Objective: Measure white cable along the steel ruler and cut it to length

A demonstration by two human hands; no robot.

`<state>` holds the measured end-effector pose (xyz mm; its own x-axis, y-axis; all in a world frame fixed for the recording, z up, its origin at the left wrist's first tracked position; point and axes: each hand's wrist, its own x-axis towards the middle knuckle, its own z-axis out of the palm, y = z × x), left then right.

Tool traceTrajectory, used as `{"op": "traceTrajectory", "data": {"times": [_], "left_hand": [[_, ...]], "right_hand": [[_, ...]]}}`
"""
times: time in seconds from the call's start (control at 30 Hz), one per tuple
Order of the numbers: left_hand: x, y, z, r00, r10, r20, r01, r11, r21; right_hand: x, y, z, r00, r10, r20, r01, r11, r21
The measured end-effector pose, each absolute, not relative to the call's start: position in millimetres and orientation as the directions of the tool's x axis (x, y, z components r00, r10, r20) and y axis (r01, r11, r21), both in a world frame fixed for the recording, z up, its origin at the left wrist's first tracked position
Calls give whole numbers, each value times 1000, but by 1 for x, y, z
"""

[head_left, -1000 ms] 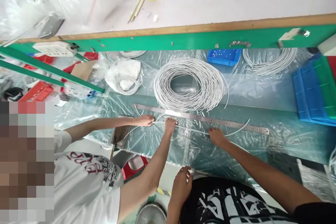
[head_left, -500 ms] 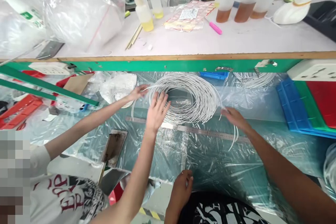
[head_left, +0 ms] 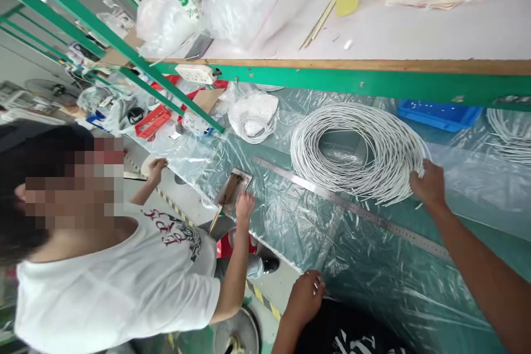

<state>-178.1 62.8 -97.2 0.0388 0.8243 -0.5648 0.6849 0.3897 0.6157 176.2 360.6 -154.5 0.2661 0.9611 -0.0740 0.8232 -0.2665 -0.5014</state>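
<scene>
A large coil of white cable lies on the plastic-covered bench. At its right edge is my right hand, its fingers closed on the outer strands; the fingertips are partly hidden. My left hand rests by the bench's front edge, fingers curled in, with nothing visible in them. A long steel ruler lies flat on the bench in front of the coil, between my two hands.
A co-worker in a white shirt stands at the left, one hand by a small metal tray. Behind the coil sits a blue tray. A shelf edge with bottles and bags runs above, and a green post slants at left.
The view has swung left. The co-worker's hands have left the coil and moved away to the left. My right hand, earlier holding loose cable beside the coil, is now against its right edge.
</scene>
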Motion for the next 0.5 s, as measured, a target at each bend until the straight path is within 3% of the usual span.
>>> {"op": "traceTrajectory", "data": {"times": [0.1, 0.2, 0.37, 0.5], "left_hand": [[-164, 36, -123, 64, 792, -607, 709, 393, 586], [-168, 38, -144, 101, 833, -544, 725, 313, 614], [-165, 56, -172, 229, 849, -476, 771, 140, 621], [-139, 68, -205, 364, 817, -448, 761, 17, 649]], "right_hand": [[189, 281, -188, 252, 962, -104, 778, -265, -570], [194, 183, -211, 294, 936, -193, 702, -348, -621], [175, 35, -195, 113, 928, -355, 695, -329, -640], [176, -32, -177, 158, 910, -384, 714, -374, -592]]}}
